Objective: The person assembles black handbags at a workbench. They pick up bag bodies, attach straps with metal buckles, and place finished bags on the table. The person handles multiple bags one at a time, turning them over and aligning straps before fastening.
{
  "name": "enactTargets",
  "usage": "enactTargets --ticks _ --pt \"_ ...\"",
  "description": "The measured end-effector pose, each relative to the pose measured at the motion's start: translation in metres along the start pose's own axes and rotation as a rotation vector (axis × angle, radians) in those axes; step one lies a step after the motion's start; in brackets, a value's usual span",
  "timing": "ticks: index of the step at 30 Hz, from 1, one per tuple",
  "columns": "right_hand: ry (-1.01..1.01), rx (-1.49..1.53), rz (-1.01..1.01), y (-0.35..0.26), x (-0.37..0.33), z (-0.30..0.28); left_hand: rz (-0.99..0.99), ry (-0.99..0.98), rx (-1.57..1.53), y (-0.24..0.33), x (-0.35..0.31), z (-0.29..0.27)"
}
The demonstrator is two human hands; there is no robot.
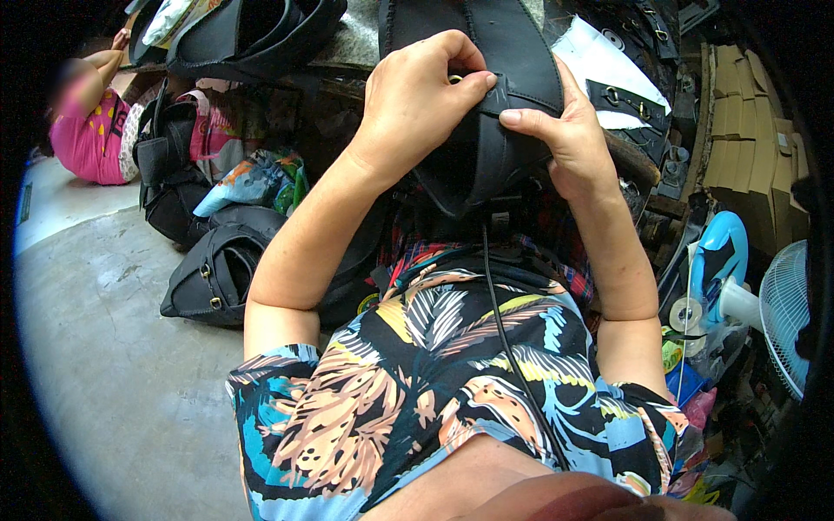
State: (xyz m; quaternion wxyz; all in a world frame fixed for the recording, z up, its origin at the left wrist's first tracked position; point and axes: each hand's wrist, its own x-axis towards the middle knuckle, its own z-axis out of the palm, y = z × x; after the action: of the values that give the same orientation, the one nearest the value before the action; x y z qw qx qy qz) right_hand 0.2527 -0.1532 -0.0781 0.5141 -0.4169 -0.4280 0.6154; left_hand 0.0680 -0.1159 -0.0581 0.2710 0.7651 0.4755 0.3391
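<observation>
Both my hands hold a black shoe upper at the top of the view, with its pointed end hanging toward me. Pinched together, the thumb and forefinger of my left hand grip it near a small strap; whether they hold something tiny there is hidden. My right hand clasps its right edge, thumb pressed on the front and fingers behind. To the lower left, another black shoe upper with a buckled strap lies among dark pieces.
More black uppers lie along the bench at top left. Beside my right hand are a white sheet and strap pieces with buckles. A white fan and stacked cardboard stand at right. A person in pink sits at far left.
</observation>
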Motion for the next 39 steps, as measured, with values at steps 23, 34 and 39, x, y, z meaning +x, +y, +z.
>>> enactTargets --ticks 23,34,39 --pt "-0.117 0.105 0.208 -0.005 0.006 -0.016 0.191 0.08 0.09 -0.002 -0.007 0.003" --pt "-0.016 0.044 0.133 0.004 0.004 -0.008 0.284 0.156 0.108 -0.007 -0.006 0.008" --pt "0.01 0.017 0.146 0.007 0.008 -0.006 0.22 0.133 0.123 -0.001 -0.01 0.008"
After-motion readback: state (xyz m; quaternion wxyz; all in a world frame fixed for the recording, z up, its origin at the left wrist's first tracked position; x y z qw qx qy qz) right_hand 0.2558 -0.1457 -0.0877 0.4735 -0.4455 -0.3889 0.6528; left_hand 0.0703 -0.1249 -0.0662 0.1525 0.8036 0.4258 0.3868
